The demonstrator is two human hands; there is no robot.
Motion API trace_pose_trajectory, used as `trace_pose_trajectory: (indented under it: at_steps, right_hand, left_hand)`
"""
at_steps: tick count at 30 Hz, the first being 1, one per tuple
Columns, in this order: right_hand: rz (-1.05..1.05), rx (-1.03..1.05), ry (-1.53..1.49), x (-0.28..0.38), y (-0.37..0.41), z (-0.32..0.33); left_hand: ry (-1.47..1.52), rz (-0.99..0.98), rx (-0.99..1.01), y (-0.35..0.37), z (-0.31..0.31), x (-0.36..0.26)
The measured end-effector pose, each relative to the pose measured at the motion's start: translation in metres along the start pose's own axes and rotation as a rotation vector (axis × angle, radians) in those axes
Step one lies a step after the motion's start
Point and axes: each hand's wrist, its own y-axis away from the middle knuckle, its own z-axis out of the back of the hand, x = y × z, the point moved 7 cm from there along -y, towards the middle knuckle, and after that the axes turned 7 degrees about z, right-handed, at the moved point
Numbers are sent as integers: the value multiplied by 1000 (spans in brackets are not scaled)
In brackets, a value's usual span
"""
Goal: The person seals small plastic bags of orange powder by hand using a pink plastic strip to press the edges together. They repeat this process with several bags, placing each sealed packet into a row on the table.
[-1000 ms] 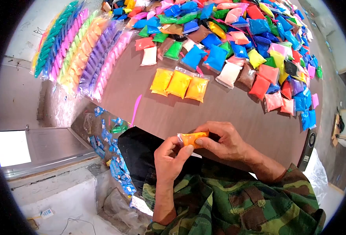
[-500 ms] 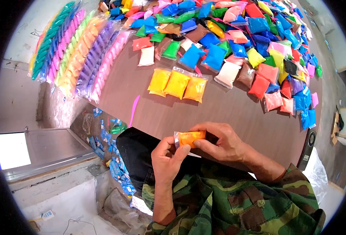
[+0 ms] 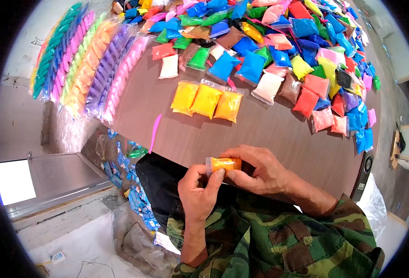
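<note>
Glossy orange packet point(image 3: 226, 163), left hand point(image 3: 199, 191) and right hand point(image 3: 261, 172) both pinching it tight, at wood-grain table point(image 3: 269, 139) near edge, three plump yellow packets point(image 3: 206, 99) mid-table

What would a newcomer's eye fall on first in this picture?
The heap of small coloured packets on the far part of the brown table probably draws the eye first. Near the front edge, the left hand and right hand together hold one orange packet; three yellow packets lie in a row beyond them.
</note>
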Motion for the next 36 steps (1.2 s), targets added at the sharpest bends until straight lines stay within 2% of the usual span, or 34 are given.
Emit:
trace_pose_trajectory:
  at_steps: [6, 7, 19, 22, 25, 34, 36]
  right_hand:
    - [-6, -27, 24, -6, 4, -2]
    - [-5, -15, 19, -5, 3, -3]
    - [10, 22, 1, -3, 3, -6]
    - [20, 12, 3, -5, 3, -6]
    - [21, 3, 17, -5, 4, -7]
    - [49, 0, 3, -4, 4, -8]
    - [57, -5, 7, -4, 4, -8]
  left_hand:
    - [187, 94, -11, -1, -1, -4]
    - [96, 83, 4, -3, 2, 0]
    - [-91, -83, 43, -2, -2, -11]
    - [104, 75, 8, 0, -4, -10]
    - [62, 55, -24, 1, 0, -9]
    - [-138, -203, 84, -3, -2, -17]
    - [-101, -164, 70, -2, -1, -16]
